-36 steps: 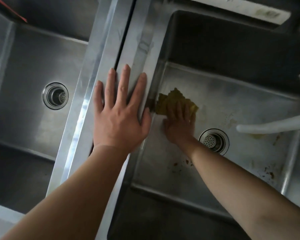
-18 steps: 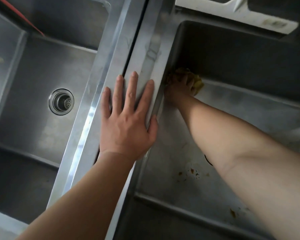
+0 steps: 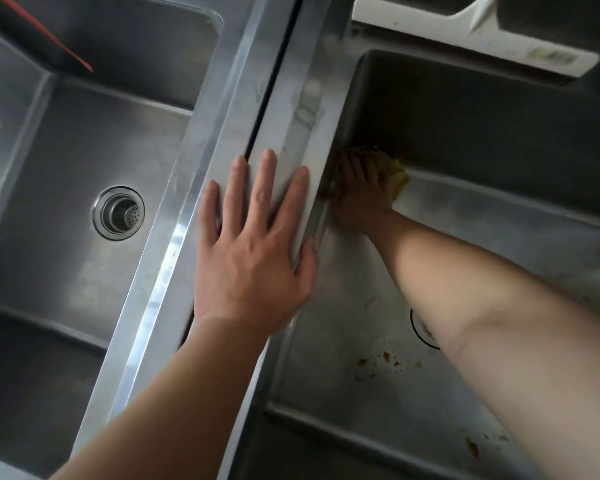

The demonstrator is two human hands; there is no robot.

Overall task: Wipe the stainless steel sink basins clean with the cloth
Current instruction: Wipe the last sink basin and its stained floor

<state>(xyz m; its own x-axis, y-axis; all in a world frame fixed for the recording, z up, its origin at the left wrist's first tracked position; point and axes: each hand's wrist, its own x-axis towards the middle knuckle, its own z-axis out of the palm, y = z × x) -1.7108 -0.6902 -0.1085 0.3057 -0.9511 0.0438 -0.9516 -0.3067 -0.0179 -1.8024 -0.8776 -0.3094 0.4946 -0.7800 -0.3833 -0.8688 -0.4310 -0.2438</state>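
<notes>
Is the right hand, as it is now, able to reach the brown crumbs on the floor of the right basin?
Probably yes: the right hand presses the cloth in the same basin, and nothing lies between it and the crumbs.

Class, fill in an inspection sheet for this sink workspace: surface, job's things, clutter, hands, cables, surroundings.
Surface: right basin floor has brown specks; left basin looks cleaner.
Job's things: yellow cloth pressed into the right basin's far left corner.
Clutter: white object behind the right basin.
Hands: left hand flat on the divider; right hand presses the cloth.
Cables: nothing seen.
Surroundings: red-edged object over the left basin.
</notes>
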